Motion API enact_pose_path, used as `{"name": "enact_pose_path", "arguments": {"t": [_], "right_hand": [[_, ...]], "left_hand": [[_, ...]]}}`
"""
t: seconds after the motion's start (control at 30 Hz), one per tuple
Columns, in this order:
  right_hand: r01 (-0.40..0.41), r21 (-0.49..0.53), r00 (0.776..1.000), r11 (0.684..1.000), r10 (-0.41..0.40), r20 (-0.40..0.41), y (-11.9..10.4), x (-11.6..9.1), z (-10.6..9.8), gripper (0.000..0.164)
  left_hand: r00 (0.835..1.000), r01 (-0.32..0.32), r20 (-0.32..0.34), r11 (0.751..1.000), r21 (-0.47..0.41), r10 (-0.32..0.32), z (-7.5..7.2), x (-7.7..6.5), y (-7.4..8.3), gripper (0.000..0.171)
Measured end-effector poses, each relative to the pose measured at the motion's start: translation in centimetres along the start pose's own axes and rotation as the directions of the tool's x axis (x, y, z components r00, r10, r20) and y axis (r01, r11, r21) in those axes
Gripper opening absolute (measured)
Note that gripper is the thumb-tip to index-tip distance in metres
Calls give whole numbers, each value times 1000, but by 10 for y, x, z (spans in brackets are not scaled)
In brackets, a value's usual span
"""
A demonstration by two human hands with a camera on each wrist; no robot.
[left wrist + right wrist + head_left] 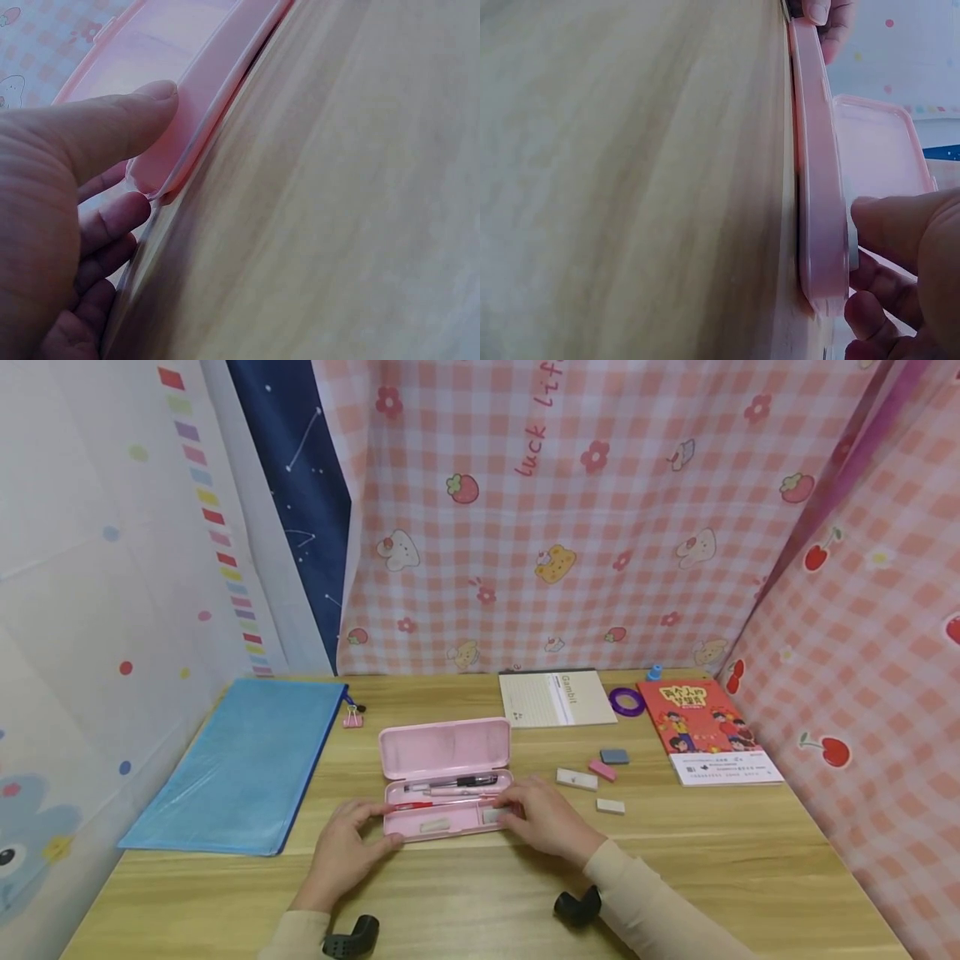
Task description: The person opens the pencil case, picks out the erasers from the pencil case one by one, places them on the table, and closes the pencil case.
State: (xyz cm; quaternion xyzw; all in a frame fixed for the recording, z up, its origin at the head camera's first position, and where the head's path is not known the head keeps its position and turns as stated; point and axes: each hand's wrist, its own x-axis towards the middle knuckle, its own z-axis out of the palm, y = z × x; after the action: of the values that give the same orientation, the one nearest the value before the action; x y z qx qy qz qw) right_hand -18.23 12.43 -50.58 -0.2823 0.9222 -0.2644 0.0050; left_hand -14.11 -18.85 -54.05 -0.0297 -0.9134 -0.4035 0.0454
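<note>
A pink pencil case [442, 837] lies on the table with its lid [444, 748] swung back. Inside are a black pen [477, 780], a pale pen [444, 792], a red pen [412, 806] and a whitish eraser [435, 825] in the front compartment. My left hand [347, 847] grips the left end of the case, thumb [154, 112] on its front wall and fingers round the corner. Over the small right compartment, my right hand [546, 818] pinches a white eraser [852, 238] between thumb and fingers, at the case's rim.
Right of the case lie a long white eraser [577, 778], a pink one [602, 770], a blue one [613, 757] and a small white one [611, 807]. Behind are a notebook [532, 700], purple tape [627, 702] and red book [701, 722]. A blue folder [240, 768] and pink binder clip [352, 718] lie left.
</note>
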Motion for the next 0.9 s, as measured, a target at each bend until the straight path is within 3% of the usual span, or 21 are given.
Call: {"name": "enact_pose_path", "arguments": {"t": [0.23,0.53,0.73,0.9], "right_hand": [[-19,14,1000,1000,19,3,1,4,3,8],[15,41,1000,999,-15,-11,1,3,0,8],[-27,122,998,992,35,-60,7,-9,-20,9],[-60,133,990,989,76,-116,29,-30,-44,9]], "left_hand": [[1000,14,5,1000,-7,-14,0,0,1,48],[1000,-1,-2,1000,-1,1,0,0,1,49],[1000,-8,-6,1000,8,8,0,0,1,49],[1000,-10,-5,1000,9,10,0,1,0,49]]}}
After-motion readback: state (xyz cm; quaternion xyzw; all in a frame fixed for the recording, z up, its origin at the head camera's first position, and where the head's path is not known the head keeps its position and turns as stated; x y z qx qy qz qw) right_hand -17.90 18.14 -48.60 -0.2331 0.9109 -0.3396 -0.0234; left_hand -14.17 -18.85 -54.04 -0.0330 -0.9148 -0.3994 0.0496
